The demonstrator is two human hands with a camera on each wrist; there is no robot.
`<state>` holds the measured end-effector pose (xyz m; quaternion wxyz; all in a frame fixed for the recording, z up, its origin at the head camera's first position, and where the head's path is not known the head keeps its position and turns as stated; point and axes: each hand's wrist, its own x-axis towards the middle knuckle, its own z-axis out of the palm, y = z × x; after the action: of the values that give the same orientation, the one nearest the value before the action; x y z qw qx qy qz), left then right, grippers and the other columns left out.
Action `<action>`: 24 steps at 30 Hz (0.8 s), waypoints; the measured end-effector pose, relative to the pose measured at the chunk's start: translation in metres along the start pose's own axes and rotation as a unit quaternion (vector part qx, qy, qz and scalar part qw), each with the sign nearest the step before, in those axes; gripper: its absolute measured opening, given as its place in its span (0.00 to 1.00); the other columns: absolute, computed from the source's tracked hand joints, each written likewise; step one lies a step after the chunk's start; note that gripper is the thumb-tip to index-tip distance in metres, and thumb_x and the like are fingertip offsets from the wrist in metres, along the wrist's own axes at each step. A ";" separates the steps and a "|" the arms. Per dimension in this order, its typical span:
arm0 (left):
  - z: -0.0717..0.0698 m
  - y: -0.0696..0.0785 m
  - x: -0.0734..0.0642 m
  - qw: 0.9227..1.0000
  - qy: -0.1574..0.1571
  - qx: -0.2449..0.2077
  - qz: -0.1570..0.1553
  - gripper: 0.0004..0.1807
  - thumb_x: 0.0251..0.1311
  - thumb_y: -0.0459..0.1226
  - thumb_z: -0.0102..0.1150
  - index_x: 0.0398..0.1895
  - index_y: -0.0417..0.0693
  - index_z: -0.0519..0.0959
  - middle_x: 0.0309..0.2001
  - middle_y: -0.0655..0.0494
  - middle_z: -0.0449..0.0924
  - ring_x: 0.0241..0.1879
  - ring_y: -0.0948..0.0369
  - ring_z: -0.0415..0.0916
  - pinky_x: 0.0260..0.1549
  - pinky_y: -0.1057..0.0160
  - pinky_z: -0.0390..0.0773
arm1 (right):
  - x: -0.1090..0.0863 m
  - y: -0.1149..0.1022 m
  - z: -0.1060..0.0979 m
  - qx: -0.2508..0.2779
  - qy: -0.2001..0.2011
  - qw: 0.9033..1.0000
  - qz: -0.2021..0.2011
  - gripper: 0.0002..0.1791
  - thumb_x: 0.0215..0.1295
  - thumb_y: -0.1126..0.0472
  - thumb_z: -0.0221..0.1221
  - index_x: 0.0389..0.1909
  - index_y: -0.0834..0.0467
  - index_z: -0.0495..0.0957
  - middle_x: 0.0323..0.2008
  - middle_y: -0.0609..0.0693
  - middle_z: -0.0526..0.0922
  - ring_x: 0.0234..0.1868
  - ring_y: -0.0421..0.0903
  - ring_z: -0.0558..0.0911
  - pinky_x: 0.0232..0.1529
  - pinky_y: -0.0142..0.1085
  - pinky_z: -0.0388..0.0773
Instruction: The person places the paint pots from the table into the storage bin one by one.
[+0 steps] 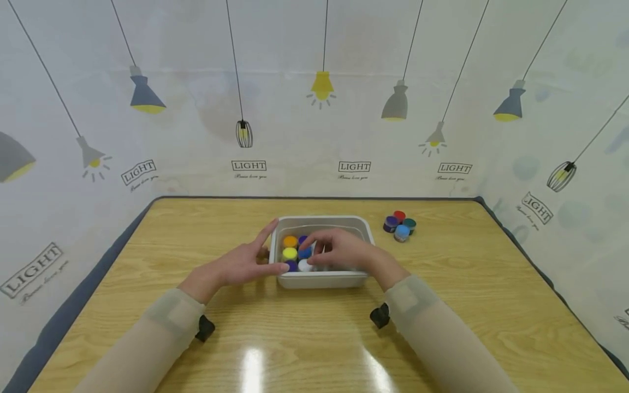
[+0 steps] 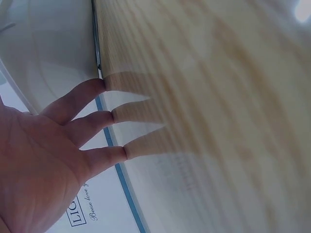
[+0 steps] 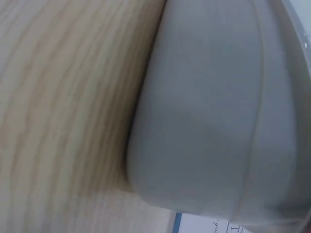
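Observation:
A whitish plastic basin holds several small jars in rows at its left side. Their lids are orange, yellow, blue, white and purple, with another purple one behind. My left hand rests spread at the basin's left end, thumb over the front corner and index finger along the rim. In the left wrist view its other fingers reach down to the tabletop beside the wall. My right hand reaches inside with bent fingers, fingertips at the blue and white lids; I cannot tell whether they pinch one.
On the wooden table, right of the basin, stands a cluster of jars with red, purple, green and light blue lids. Lamp-printed sheeting rises behind the table and along its sides.

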<state>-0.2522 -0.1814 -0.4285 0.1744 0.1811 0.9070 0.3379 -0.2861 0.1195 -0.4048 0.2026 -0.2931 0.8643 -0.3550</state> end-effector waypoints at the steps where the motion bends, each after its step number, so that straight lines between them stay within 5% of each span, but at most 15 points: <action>1: 0.000 0.000 0.000 1.000 0.000 0.001 0.001 0.64 0.65 0.76 0.60 0.89 0.81 0.26 0.79 0.38 0.72 0.78 0.35 0.71 0.78 0.27 0.64 | -0.001 0.000 -0.001 0.002 0.007 1.000 0.000 0.16 0.77 0.50 0.69 0.62 0.42 0.86 0.43 0.45 0.88 0.42 0.47 0.83 0.45 0.41 0.82; 11: 0.000 0.000 0.001 1.000 -0.002 0.002 0.007 0.64 0.67 0.74 0.61 0.90 0.80 0.26 0.80 0.37 0.71 0.78 0.34 0.70 0.78 0.26 0.63 | -0.022 0.003 -0.031 0.002 0.049 0.998 -0.030 0.17 0.78 0.51 0.69 0.64 0.47 0.86 0.42 0.50 0.87 0.38 0.51 0.83 0.42 0.42 0.85; 24: 0.000 -0.001 0.002 1.000 0.002 0.008 0.006 0.65 0.67 0.74 0.61 0.89 0.79 0.25 0.79 0.37 0.72 0.79 0.33 0.69 0.78 0.26 0.62 | -0.070 0.028 -0.070 0.011 0.125 0.992 -0.005 0.16 0.76 0.54 0.70 0.60 0.52 0.87 0.39 0.52 0.86 0.34 0.45 0.81 0.36 0.37 0.83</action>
<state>-0.2542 -0.1817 -0.4296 0.1696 0.1873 0.9089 0.3319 -0.2829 0.2162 -0.3690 0.0946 -0.2484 0.8773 -0.3997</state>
